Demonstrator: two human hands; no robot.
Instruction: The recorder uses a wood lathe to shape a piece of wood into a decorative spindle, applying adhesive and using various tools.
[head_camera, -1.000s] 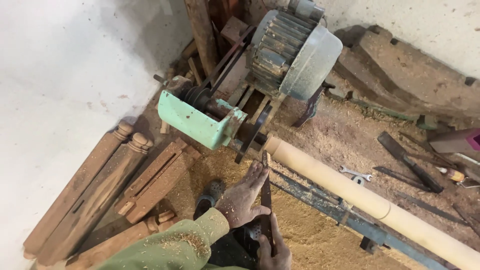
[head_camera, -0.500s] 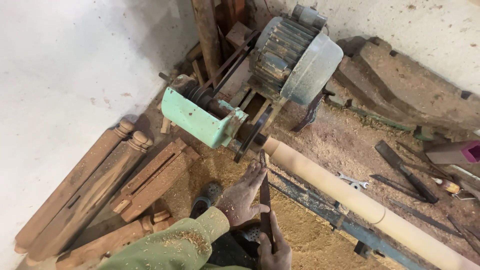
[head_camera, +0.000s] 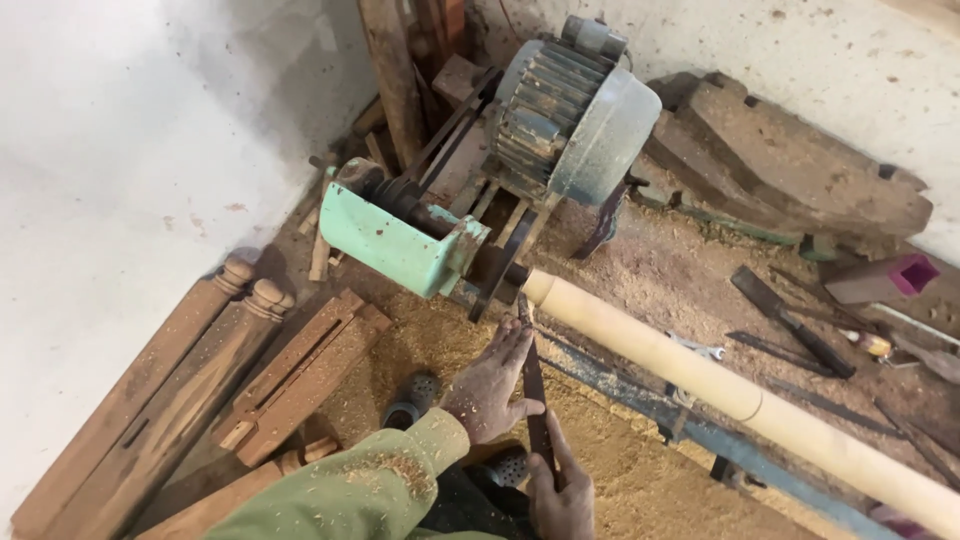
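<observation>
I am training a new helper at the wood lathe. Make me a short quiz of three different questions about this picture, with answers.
1. True or false: both hands, the left hand and the right hand, hold the long dark chisel.
2. Multiple choice: where does the chisel tip meet the pale round wooden pole? A) at the end near the green headstock; B) in the middle; C) at the far end.
3. Fill in: the floor under the pole is covered with ____.

Key: 1 true; 2 A; 3 sawdust.
</observation>
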